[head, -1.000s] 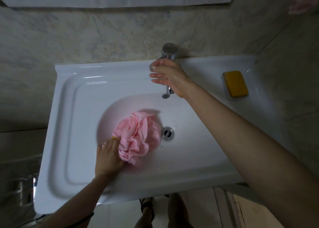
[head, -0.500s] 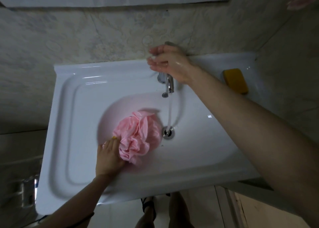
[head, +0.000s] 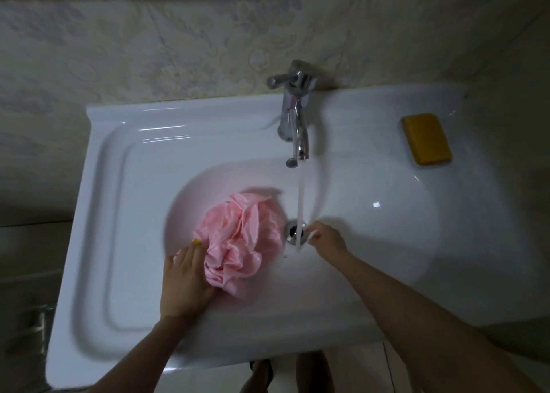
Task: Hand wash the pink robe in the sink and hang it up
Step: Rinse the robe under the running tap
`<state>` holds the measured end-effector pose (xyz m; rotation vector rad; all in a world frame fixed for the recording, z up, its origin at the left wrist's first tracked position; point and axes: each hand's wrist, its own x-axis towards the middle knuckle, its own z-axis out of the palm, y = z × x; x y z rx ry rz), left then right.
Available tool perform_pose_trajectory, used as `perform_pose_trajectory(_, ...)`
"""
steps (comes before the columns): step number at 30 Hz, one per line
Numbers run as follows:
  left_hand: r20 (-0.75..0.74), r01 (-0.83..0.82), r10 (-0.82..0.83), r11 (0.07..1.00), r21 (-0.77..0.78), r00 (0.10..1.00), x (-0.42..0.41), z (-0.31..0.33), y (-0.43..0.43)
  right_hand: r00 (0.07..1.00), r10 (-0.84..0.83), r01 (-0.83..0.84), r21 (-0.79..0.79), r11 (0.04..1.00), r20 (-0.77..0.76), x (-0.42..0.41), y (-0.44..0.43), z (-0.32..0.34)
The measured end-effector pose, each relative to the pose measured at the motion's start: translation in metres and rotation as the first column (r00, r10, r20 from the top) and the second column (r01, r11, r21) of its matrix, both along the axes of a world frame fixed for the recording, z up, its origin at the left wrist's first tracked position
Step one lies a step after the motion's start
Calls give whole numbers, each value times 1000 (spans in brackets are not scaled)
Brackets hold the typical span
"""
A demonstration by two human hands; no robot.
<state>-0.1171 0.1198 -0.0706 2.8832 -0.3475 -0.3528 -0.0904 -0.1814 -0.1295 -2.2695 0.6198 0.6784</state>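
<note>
- Behind the basin, a pale patterned wall (head: 148, 50) fills the top of the view.
- Below it, a white sink (head: 119, 184) spans most of the width, with a flat ledge on either side of the round bowl.
- Bunched in the left half of the bowl, the pink robe (head: 238, 244) lies in a crumpled heap just beside the drain.
- At the robe's lower left edge, the left hand (head: 186, 282) lies with fingers stretched out, pressing on the fabric without closing round it.
- At the back rim, a chrome tap (head: 294, 116) stands with its spout over the bowl.
- On the right ledge, well apart from the robe, a yellow bar of soap (head: 427, 139) rests.
- Just right of the drain, the right hand (head: 326, 239) reaches in with its fingertips at the falling water; blur hides whether it grasps anything.
- From the spout, a thin stream of water (head: 301, 196) drops straight down.
- Under the stream, the metal drain (head: 293, 233) sits between robe and right hand.
</note>
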Motion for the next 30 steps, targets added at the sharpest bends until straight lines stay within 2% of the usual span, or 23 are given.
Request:
perform_pose_trajectory(2, 28, 4, -4, 1000, -1, 1000, 1, -4, 2, 997, 75, -73, -63, 995, 20, 10, 2, -10)
perform_pose_trajectory(8, 44, -9, 9, 1000, 9, 999, -2, -10, 5, 989, 110, -79, -270, 960, 102, 24, 9, -24)
perform_pose_trajectory(19, 52, -15, 14, 1000, 17, 999, -2, -5, 1, 990, 105, -58, -407, 912, 96, 32, 20, -30)
perform_pose_trajectory(23, 75, -8, 7, 1000, 4, 997, -2, -4, 1, 991, 97, -56, -380, 923, 91, 34, 23, -29)
perform_pose_trajectory(25, 69, -7, 8, 1000, -9, 998, -2, -2, 0, 995, 83, -65, -298, 952, 47, 32, 19, -24)
perform_pose_trajectory(28, 46, -7, 7, 1000, -15, 999, -2, 1, 0, 999, -32, 35, -102, 994, 34, 18, 6, -13)
perform_pose_trajectory(30, 21, -3, 3, 1000, 3, 1000, -2, 1, 0, 999, -31, 32, -69, 997, 22, -3, -2, -4)
